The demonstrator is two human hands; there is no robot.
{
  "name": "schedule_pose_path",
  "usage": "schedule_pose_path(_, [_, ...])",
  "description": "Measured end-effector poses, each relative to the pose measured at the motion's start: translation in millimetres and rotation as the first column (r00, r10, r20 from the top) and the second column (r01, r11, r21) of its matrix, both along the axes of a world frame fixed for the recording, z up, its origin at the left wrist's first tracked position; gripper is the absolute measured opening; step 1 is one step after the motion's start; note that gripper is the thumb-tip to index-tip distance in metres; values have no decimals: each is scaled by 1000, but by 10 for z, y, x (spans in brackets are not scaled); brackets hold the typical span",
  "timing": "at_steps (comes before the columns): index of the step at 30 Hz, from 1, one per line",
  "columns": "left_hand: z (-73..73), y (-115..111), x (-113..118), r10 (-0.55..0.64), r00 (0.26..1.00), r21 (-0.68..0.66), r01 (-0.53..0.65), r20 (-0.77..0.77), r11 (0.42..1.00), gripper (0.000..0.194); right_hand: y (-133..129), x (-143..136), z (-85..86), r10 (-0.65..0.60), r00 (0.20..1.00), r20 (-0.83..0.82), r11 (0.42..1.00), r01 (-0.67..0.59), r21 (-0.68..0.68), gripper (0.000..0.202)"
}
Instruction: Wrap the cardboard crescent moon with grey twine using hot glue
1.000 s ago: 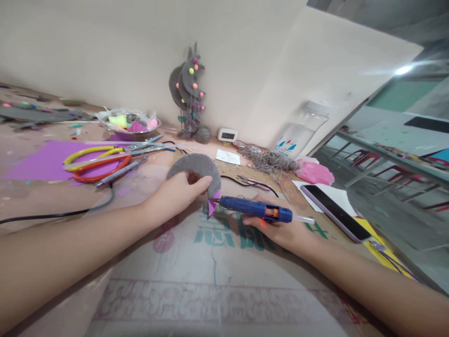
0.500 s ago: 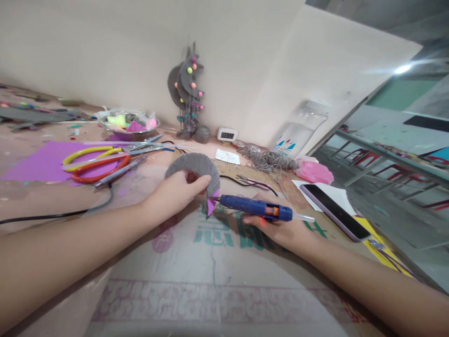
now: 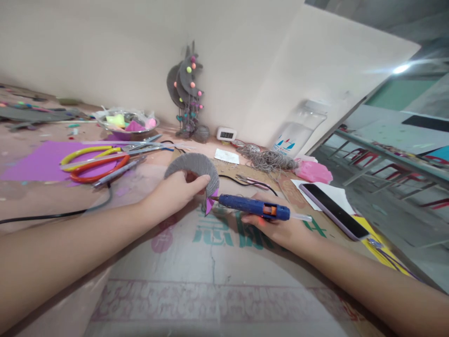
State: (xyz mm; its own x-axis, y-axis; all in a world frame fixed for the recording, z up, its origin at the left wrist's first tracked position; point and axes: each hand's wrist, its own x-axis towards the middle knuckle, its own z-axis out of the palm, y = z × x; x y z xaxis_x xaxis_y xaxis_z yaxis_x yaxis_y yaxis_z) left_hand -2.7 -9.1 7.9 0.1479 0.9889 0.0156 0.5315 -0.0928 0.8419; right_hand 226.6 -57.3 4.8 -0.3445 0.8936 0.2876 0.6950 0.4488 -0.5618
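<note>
My left hand (image 3: 180,189) is closed on a grey yarn-wrapped crescent (image 3: 196,164), thumb on its near face. At the crescent's lower right tip shows a pointed purple piece (image 3: 210,205). A blue hot glue gun (image 3: 242,203) is gripped in my right hand (image 3: 277,229), lying sideways with its nozzle at the purple piece; whether nozzle and piece touch, I cannot tell. From the gun's rear sticks a clear glue stick (image 3: 302,217). Most of my right fingers are hidden behind the gun, and a small red light glows by them.
Scissors (image 3: 94,175) lie on a purple sheet (image 3: 31,161) at left, near a metal bowl (image 3: 128,133). A crescent ornament (image 3: 187,89) hangs against the wall. Behind the hands are a timer (image 3: 226,134), grey yarn (image 3: 268,159) and a bottle (image 3: 298,131). A phone (image 3: 333,210) lies at right.
Both hands, the crescent and the glue gun hold nearly the same places. The whole view has shifted very slightly.
</note>
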Motion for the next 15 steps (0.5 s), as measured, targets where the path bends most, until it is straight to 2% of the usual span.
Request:
schedule_pose_path(8, [-21,2,-15,18,998,-126,-11,54,992,39,-13,-24,3,-41,999,-15,999,41,-23,23])
schedule_pose_path(15, [19,-15,21,59,995,-49,-55,80,997,32,-8,-3,0,29,1000,12,1000,-29,2,25])
